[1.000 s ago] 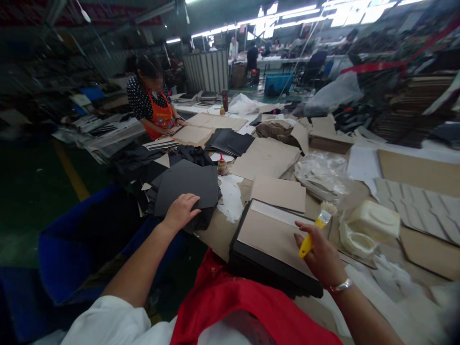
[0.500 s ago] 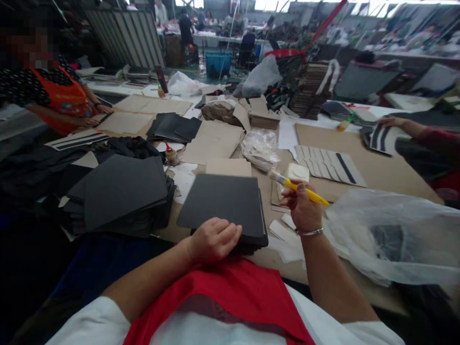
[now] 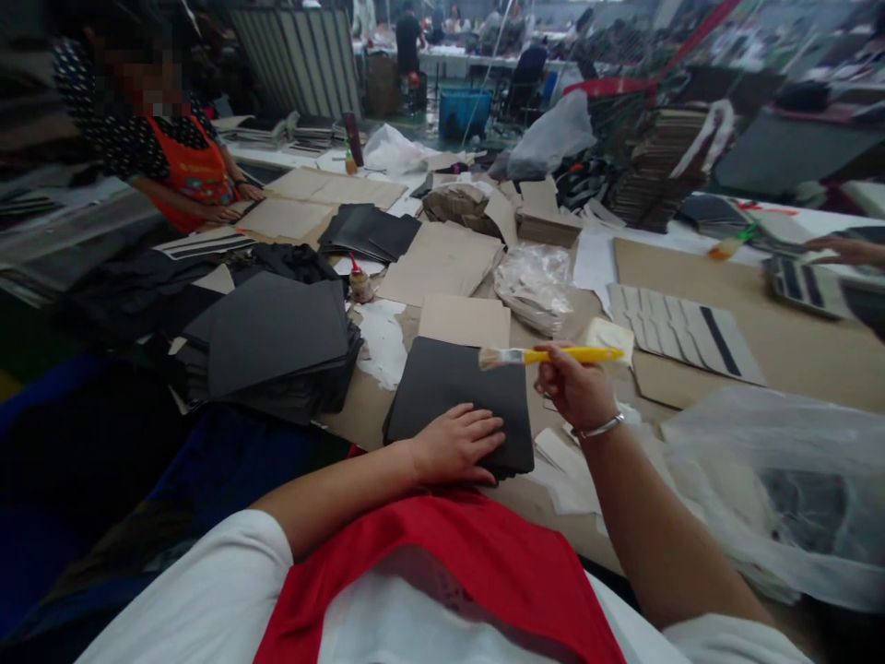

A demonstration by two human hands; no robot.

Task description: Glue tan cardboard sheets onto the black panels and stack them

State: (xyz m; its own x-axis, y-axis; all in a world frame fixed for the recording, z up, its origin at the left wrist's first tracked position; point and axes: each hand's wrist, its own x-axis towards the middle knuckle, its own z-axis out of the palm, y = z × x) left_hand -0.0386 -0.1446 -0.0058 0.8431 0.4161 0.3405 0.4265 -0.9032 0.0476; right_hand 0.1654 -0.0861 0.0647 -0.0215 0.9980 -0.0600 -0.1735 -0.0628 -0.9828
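Observation:
My left hand lies flat, fingers spread, on the near right part of a stack of dark grey sheets in front of me. In my right hand is a paintbrush with a yellow handle, held level. Its pale bristles point left, over the far right corner of the stack. Just beyond the stack lies a beige board. A pale block-like container sits behind my right hand, partly hidden by it.
A larger pile of dark sheets stands at left, near a small red-topped bottle. Clear plastic bags lie at right. A co-worker in an orange apron stands at far left; another person's hand shows at right.
My left hand has opened from curled fingers at the stack's near edge to flat on top. The brush has swung level and moved left over the stack. The whole view has shifted.

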